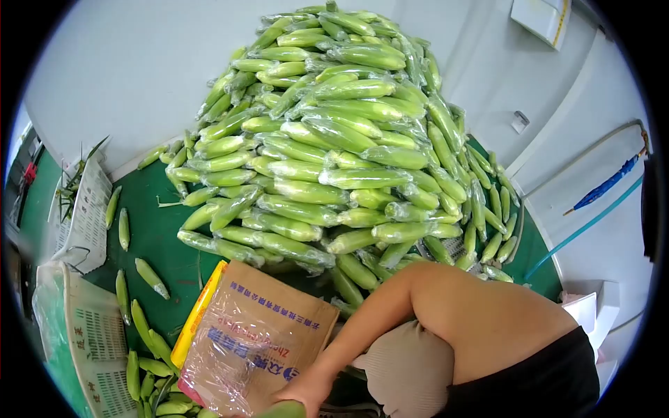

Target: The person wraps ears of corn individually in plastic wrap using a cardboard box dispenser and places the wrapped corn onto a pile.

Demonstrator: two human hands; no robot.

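My right arm enters from the lower right with a black sleeve and a sharply bent elbow. At its end, my right hand [310,391] is closed at the bottom edge around an ear of corn [282,409], only partly in the frame. Right beside the hand lies a brown cardboard box [275,313] with printed lettering and clear plastic film [223,369] spread over it. A yellow edge [198,313] shows along the box's left side. My left hand is out of sight.
Ahead rises a tall heap of film-wrapped corn [327,153] on green flooring [174,261]. Unwrapped ears [150,345] lie at lower left near a white plastic basket [97,341]. Another basket [87,216] stands behind it. A blue umbrella [606,184] hangs by the right wall.
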